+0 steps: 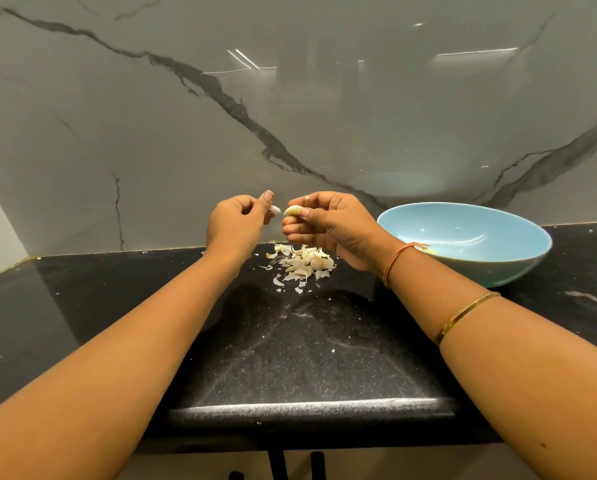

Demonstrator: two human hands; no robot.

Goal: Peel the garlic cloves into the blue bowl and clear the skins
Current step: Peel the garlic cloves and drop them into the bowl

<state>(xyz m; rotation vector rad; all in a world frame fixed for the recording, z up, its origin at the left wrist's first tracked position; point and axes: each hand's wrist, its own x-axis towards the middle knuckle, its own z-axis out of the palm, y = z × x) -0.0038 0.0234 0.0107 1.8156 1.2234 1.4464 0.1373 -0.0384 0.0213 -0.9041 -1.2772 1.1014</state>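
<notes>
right hand point(328, 220) grips garlic clove point(291, 211), lying left-right, tip left | left hand point(236, 221) pinches skin scrap point(276, 209), seemingly

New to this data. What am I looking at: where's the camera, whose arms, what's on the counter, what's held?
No machine: these are a person's two bare arms, seen from one wide-angle camera worn on the head. The right hand holds a garlic clove; the left hand pinches a scrap of skin beside it. On the black countertop below the hands lies a pile of skins. A blue bowl stands to the right, with something pale inside, partly hidden by the wrist. Behind is a marble wall.
</notes>
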